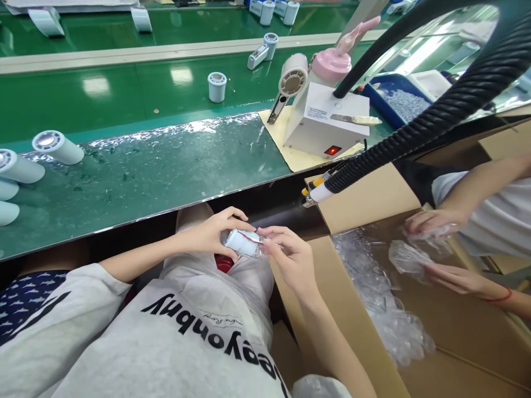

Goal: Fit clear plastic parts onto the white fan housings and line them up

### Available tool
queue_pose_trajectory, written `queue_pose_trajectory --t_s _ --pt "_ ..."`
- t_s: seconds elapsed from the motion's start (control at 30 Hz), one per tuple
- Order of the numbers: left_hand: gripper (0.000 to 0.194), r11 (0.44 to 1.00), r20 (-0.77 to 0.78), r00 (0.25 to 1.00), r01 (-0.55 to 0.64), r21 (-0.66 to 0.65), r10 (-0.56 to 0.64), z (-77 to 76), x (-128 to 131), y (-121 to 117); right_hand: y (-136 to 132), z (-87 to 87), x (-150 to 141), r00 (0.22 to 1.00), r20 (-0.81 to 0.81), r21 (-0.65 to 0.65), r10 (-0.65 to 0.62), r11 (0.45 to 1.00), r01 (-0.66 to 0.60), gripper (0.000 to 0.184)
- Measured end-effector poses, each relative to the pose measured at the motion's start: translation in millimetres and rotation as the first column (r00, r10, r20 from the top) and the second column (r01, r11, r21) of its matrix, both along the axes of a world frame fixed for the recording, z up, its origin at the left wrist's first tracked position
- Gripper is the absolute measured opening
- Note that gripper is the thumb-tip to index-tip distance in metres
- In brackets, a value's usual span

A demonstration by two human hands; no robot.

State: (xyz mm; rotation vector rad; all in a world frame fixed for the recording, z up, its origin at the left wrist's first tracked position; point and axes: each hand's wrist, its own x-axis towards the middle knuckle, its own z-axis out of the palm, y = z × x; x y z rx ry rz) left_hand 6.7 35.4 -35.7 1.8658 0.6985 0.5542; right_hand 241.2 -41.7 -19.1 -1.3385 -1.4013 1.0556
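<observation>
Above my lap, my left hand (213,235) grips a light-blue cylindrical fan body (243,242) between thumb and fingers. A thin red wire runs along its side. Clear plastic (258,250) shows around the body's right end; whether it is a cover or a loose piece is hard to make out. My right hand (292,257) pinches at that end with thumb and fingers, on the clear plastic and close to the wire. The fingertips hide part of what they hold.
Several fan bodies (58,147) lie on the green bench (166,160). A white box (332,119) with a black hose (415,116) reaches over the edge. At right, a co-worker's hands (460,276) handle clear plastic above a carton (352,309) of clear pieces.
</observation>
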Motion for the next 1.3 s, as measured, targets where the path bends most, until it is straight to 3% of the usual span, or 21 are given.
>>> queue_pose_trajectory --t_s 0.1,0.17,0.27,0.33,0.4,0.6,0.87,1.3 --pt "0.068 0.985 0.06 0.998 0.043 -0.169 -0.033 3.4 1 -3 1 -0.6 3 0.99 -0.136 -0.076 -0.024 0.997 0.014 0.035" --pt "0.07 0.951 0.09 0.996 0.049 -0.306 -0.022 7.3 3 -6 1 -0.1 6 0.988 -0.155 -0.055 0.02 0.998 -0.028 0.037" --pt "0.069 0.883 0.151 0.987 0.025 -0.468 0.052 12.3 5 -11 -1 0.9 11 0.986 0.062 0.094 0.156 0.982 -0.161 0.024" --pt "0.067 0.845 0.195 0.976 0.022 -0.535 0.098 14.5 6 -13 -4 0.5 13 0.956 0.222 0.182 0.191 0.955 -0.233 0.03" --pt "0.066 0.828 0.211 0.972 0.031 -0.559 0.106 16.5 6 -13 -7 -0.8 14 0.944 0.275 0.235 0.184 0.939 -0.252 0.032" --pt "0.085 0.863 0.165 0.986 0.067 -0.501 0.019 23.0 1 -12 -14 -3.8 14 0.962 0.16 0.243 0.219 0.936 -0.254 0.039" --pt "0.081 0.938 0.207 0.975 0.141 -0.317 -0.077 25.9 -6 -12 -15 1.1 11 0.973 0.0 0.185 0.23 0.956 -0.226 0.045" --pt "0.074 0.976 0.204 0.968 0.173 -0.133 -0.144 26.6 -7 -12 -16 8.4 7 0.935 -0.302 -0.104 0.188 0.968 -0.228 0.05"
